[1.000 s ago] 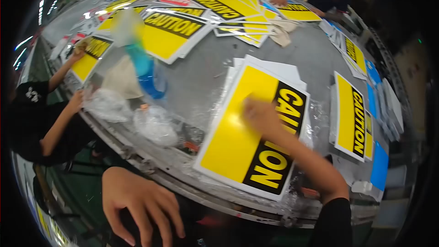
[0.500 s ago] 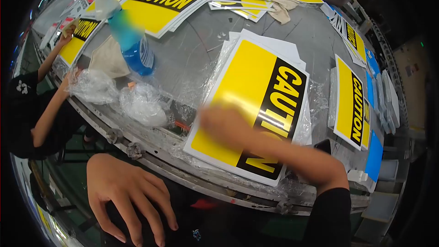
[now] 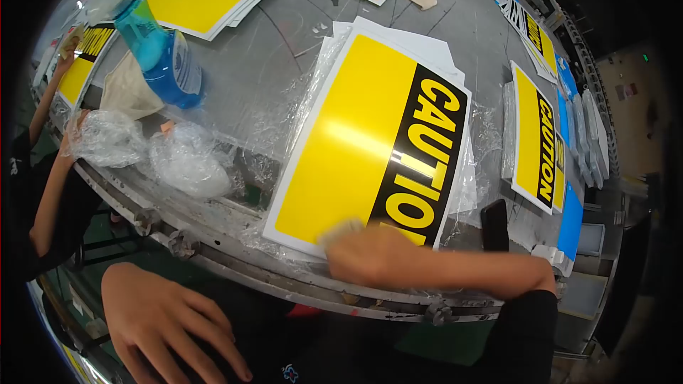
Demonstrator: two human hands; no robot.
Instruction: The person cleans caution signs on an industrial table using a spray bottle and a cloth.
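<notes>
A yellow and black CAUTION sign [image 3: 341, 128] lies on top of a stack of sheets at the table's front. My right hand [image 3: 370, 252] is closed and blurred at the sign's near edge. From its fingers sticks out a pale folded cloth [image 3: 340, 231], pressed against or just over the sign; the blur hides which. My left hand [image 3: 167, 320] hangs in front of the table edge with its fingers spread and nothing in them.
A blue spray bottle [image 3: 174, 71] stands by a beige cloth [image 3: 128, 89] and crumpled plastic film [image 3: 188, 160]. More CAUTION signs [image 3: 537, 139] lie at the right, near a dark phone [image 3: 494, 226]. Another person's arm [image 3: 50, 185] reaches in from the left.
My right hand has moved down the sign toward its near edge. The view has shifted, so the table things sit further left and higher. My left hand stays spread.
</notes>
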